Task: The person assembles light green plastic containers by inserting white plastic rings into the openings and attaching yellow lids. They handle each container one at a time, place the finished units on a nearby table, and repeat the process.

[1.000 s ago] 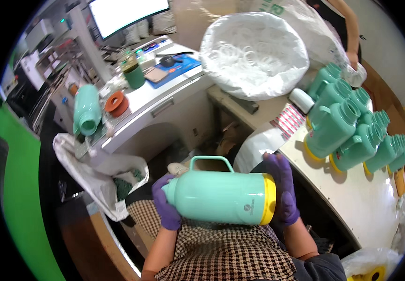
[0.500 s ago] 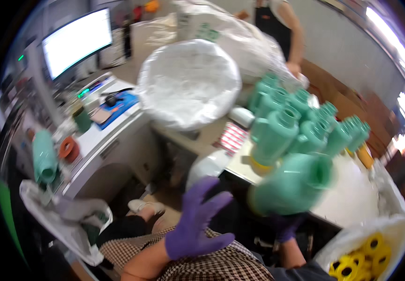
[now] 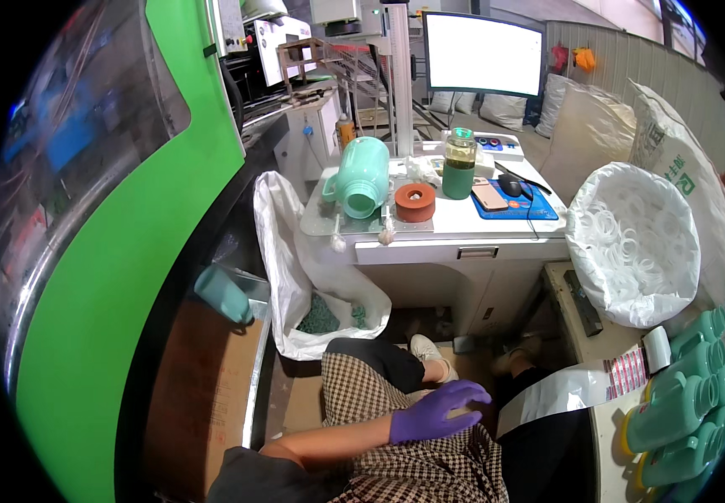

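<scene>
My left hand [image 3: 440, 411], in a purple glove, hovers over my checked apron [image 3: 429, 461]. Its fingers are slightly bent and apart from the thumb, with nothing in the grasp. Just right of it runs a shiny backing strip [image 3: 559, 396] with red-and-white labels [image 3: 627, 373], leading to a small white roll [image 3: 655, 349]. Several mint-green bottles [image 3: 668, 415] with handles and yellow bases stand at the lower right. Another mint-green bottle [image 3: 362, 176] lies on the white desk, mouth toward me. My right hand is out of view.
Beside the bottle are an orange tape roll [image 3: 415, 203], a drink bottle [image 3: 459, 168] and a phone [image 3: 489, 194]. A white sack [image 3: 283, 251] holds green scraps; a lined tub [image 3: 597, 285] holds clear rings. A green machine [image 3: 119, 318] and cardboard [image 3: 203, 360] flank the left.
The view has swung left, toward the desk and green machine. My right hand and the bottle it held have left the picture. My left hand still holds nothing.
</scene>
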A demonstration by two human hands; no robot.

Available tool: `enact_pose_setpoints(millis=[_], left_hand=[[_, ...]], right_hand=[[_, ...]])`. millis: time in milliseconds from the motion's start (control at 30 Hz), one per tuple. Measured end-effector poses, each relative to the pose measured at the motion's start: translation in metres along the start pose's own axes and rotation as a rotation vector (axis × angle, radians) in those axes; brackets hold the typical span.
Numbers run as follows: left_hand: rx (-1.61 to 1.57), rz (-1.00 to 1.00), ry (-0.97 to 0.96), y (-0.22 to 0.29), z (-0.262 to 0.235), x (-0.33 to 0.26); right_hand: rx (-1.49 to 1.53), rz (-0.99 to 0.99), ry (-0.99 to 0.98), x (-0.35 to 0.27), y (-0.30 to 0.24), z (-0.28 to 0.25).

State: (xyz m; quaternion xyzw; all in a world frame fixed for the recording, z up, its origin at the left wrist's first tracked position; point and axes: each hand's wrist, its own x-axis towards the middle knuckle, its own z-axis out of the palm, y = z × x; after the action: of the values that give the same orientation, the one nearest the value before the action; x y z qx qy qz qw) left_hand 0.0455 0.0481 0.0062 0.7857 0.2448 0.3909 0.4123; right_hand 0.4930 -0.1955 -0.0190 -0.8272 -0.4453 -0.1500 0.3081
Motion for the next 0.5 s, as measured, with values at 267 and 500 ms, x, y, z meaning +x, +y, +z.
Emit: enact_pose_setpoints(millis=[267,500], left_hand=[[0.204,0.023,0.025,-0.033,0.021,-0.029],[0.172,0.131,-0.299,-0.021,0.040,-0.007]], right_hand=[[-0.008,-0.080,0.087,-0.009,0.009,-0.002],[0.192,-0.184,-0.261,0.018,-0.068,0.020]])
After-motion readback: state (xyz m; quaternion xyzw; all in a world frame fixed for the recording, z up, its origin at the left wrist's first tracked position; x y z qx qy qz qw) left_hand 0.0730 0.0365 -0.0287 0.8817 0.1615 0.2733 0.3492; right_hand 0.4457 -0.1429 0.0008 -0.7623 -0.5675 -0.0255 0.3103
